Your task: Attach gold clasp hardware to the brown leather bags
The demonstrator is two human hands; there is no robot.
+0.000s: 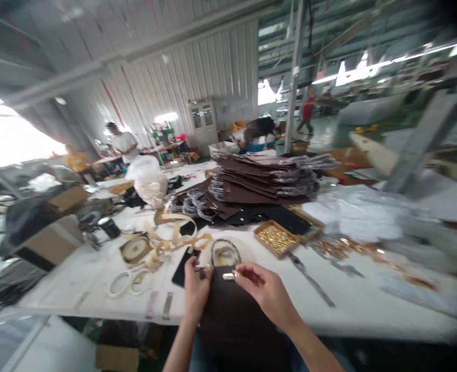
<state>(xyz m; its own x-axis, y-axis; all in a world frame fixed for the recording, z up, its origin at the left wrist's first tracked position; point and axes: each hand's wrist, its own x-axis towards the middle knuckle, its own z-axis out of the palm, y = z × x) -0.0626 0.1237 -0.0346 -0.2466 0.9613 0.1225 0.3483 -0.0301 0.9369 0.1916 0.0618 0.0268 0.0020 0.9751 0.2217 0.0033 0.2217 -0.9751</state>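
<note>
At lower centre, my right hand [267, 290] pinched a clasp [228, 276] on the bag [234, 315]; I could not tell my left hand's [197, 287] grip.

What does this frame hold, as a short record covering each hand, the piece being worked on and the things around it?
Left hand: at the upper left edge of a brown bag; exact grip unclear
Right hand: fingertips at a shiny metal piece near the bag's top
Bag top: looped handle
Right of bag: box of small gold pieces
Left of bag: flat black object, tape rolls
Behind bag: stack of brown pieces
Surface: white table
</note>
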